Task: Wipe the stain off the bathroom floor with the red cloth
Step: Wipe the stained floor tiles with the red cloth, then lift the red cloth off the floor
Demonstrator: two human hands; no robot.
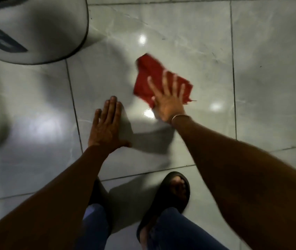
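Observation:
The red cloth (149,76) lies spread on the glossy grey tiled floor (269,51) near the middle of the view. My right hand (168,101) presses flat on its near right part, fingers spread over the fabric. My left hand (107,127) rests flat on the bare tile to the left, fingers together, holding nothing. No stain shows on the tiles around the cloth; the picture is blurred with motion.
A white toilet base (35,29) stands at the top left, close to the cloth. My foot in a dark sandal (172,193) is planted below my right hand, with my knees in blue jeans (176,230) at the bottom edge.

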